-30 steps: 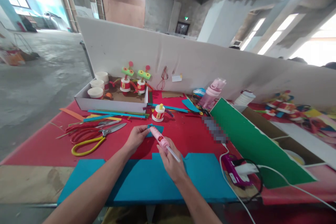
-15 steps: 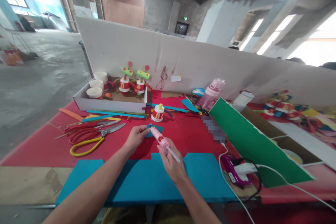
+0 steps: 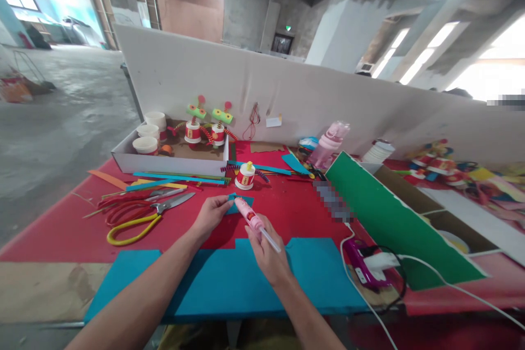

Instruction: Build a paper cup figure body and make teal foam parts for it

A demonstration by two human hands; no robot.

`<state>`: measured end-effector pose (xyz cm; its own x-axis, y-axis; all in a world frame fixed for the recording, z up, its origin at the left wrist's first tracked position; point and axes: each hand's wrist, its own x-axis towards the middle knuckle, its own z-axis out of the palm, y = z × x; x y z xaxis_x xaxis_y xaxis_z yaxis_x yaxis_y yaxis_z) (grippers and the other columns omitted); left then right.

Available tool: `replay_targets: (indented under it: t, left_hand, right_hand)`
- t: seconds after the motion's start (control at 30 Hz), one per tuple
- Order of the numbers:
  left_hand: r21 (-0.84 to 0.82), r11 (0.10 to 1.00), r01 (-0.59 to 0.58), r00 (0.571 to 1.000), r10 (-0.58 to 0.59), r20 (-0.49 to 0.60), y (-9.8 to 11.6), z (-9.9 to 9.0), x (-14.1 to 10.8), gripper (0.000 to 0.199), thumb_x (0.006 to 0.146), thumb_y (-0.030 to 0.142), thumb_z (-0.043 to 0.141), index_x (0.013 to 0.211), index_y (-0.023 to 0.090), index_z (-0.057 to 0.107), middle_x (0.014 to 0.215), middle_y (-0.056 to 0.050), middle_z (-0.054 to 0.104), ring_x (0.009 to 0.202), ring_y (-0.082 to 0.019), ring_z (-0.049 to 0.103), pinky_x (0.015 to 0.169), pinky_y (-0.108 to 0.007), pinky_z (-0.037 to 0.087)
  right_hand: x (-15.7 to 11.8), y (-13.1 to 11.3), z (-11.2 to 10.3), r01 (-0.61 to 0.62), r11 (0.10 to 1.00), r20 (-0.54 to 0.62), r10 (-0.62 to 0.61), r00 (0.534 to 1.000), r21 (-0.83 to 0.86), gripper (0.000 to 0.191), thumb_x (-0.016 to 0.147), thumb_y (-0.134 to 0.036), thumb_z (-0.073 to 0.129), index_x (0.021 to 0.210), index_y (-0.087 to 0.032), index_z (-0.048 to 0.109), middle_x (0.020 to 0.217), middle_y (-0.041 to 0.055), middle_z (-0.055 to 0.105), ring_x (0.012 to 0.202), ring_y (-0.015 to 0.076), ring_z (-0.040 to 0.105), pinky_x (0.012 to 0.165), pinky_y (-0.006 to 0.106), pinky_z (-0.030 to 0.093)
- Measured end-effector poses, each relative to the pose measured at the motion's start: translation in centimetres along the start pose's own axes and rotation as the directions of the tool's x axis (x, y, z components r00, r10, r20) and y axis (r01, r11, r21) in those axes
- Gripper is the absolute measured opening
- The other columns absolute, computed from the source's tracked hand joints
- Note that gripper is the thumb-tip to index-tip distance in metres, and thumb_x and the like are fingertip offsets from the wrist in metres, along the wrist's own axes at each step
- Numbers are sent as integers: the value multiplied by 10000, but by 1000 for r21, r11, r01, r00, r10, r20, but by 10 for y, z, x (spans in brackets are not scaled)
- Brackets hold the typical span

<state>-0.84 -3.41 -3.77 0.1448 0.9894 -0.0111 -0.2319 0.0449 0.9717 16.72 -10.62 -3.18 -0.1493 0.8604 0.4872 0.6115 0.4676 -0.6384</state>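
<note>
In my right hand [image 3: 266, 246] is a pink glue gun [image 3: 248, 214], with a pale glue stick [image 3: 270, 239] poking out of its back end. Its nozzle points away from me and meets the small blue paper piece [image 3: 245, 203]. My left hand [image 3: 212, 213] pinches the near-left edge of that blue piece, close to the nozzle. Just beyond stands an upside-down paper cup [image 3: 245, 177] with a red band, a yellow knob on top and purple coiled strips at its sides. Whether glue is on the paper cannot be made out.
Yellow-handled scissors [image 3: 137, 227] and red-handled ones lie left, near coloured paper strips [image 3: 176, 178]. A white box [image 3: 172, 164] holds cups and two cup figures. Blue card [image 3: 213, 284] covers the front edge. Right are a green board [image 3: 394, 224], a purple power strip [image 3: 367, 268] and white cables.
The view has shifted very slightly. Both hands, the glue gun and the blue piece keep nearly the same place.
</note>
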Motion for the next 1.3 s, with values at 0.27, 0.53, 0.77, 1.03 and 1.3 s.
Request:
replay_targets:
  t: [0.27,0.53,0.77,1.03,1.3]
  left_hand:
    - [-12,1000,1,1000,-1,16,1,0,-1,339,663,444,789,734,118,729,682,-60,694,636,-169,600,581,-250,438]
    - [11,1000,-8,1000,8,20,0,-1,0,377,672,481,775,760,116,737,730,-75,707,641,-166,590,605,-264,439]
    - [21,999,-27,1000,27,9,0,0,0,371,651,485,787,723,127,724,718,-69,693,629,-156,572,618,-268,431]
    - [50,999,-17,1000,17,10,-1,-1,1,369,668,491,765,710,129,701,674,-18,665,604,-127,533,584,-232,396]
    - [26,999,-20,999,20,27,2,0,-1,379,663,485,778,762,122,729,762,-74,711,687,-177,600,660,-274,449]
  right_hand:
    - [1,-3,1,0,1000,15,0,1000,19,195,965,-312,452,1082,-189,547,946,69,632,787,173,633,637,239,486]
    - [2,-4,0,6,1000,8,-6,1000,8,224,976,-339,420,1068,-187,556,920,78,635,767,181,637,616,246,492]
    - [-1,-1,-1,-29,999,8,29,1000,12,234,973,-344,439,1118,-194,545,982,85,649,822,189,657,619,240,496]
    - [-2,1,-1,-21,1000,-4,21,1000,3,223,971,-334,444,1089,-186,562,951,86,651,796,186,657,615,239,500]
    - [-2,-1,-1,-7,1000,13,7,1000,-17,218,971,-316,438,1118,-194,544,981,77,651,772,172,655,607,231,498]
